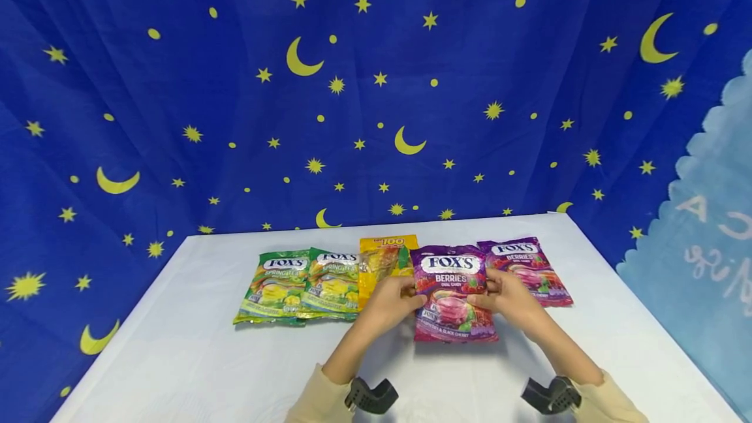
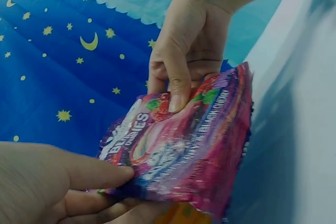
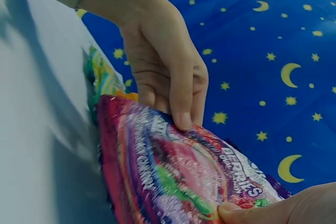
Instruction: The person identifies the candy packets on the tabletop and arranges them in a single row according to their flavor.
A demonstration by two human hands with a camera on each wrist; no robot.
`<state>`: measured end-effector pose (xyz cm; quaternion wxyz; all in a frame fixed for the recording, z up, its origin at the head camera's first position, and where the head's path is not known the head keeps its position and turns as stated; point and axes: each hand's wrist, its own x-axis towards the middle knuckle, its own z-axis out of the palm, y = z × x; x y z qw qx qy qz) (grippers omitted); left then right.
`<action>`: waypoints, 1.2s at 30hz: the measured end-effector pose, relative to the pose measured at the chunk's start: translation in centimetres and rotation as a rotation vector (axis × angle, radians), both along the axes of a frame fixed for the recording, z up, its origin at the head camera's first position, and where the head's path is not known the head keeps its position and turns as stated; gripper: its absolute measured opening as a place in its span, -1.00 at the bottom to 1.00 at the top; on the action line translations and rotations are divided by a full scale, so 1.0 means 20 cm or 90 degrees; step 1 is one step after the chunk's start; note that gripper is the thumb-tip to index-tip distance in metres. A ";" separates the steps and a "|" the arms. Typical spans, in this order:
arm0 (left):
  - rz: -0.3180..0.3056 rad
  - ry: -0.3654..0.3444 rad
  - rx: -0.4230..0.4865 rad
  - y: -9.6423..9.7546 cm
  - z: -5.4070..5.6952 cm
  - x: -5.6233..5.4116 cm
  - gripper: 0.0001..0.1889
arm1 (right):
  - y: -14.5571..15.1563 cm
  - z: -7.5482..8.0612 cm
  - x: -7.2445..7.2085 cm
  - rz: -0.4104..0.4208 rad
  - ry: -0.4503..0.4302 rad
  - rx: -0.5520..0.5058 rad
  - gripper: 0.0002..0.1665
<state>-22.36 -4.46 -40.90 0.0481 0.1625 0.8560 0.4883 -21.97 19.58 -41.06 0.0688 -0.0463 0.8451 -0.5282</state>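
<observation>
Both hands hold one purple-pink bag of Fox's Berries candy (image 1: pixel 449 305) by its sides, its printed front facing up toward the head. My left hand (image 1: pixel 389 303) grips the left edge, thumb on the front and fingers behind. On the opposite edge my right hand (image 1: pixel 513 299) grips the same way. In both wrist views the bag (image 2: pixel 178 140) looks lifted off the table and tilted. Behind it and to the right lies a second Fox's Berries bag (image 1: pixel 531 273), partly covered by the right hand and the held bag.
Two green Fox's Spring Tea bags (image 1: pixel 273 289) (image 1: pixel 331 282) lie side by side on the left of the white table (image 1: pixel 176 358). A yellow candy bag (image 1: pixel 376 260) lies between them and the held bag, partly hidden. A blue star-patterned curtain (image 1: pixel 247 96) hangs behind.
</observation>
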 end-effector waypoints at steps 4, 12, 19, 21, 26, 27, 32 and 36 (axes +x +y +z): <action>-0.017 -0.017 0.029 0.04 0.01 -0.03 -0.83 | 0.04 0.01 -0.02 0.004 -0.009 0.003 0.01; 0.027 0.055 -0.042 0.10 0.04 -0.15 -0.50 | 0.08 0.02 -0.12 -0.019 -0.040 -0.014 0.02; 0.085 0.103 -0.134 0.16 0.02 -0.22 -0.59 | 0.10 0.00 -0.16 -0.052 -0.045 0.011 0.05; 0.105 0.114 -0.140 0.18 0.01 -0.23 -0.70 | 0.10 -0.01 -0.18 -0.065 -0.050 0.011 0.03; 0.140 0.153 -0.142 0.22 -0.02 -0.25 -0.70 | 0.10 -0.03 -0.23 -0.102 -0.044 0.008 -0.06; 0.146 0.155 -0.144 0.22 -0.03 -0.26 -0.66 | 0.09 -0.04 -0.24 -0.107 -0.043 0.013 -0.08; 0.175 0.149 -0.134 0.23 -0.06 -0.27 -0.59 | 0.08 -0.08 -0.26 -0.107 -0.036 0.026 -0.11; 0.193 0.162 -0.122 0.23 -0.07 -0.27 -0.52 | 0.07 -0.09 -0.27 -0.102 -0.023 0.037 -0.08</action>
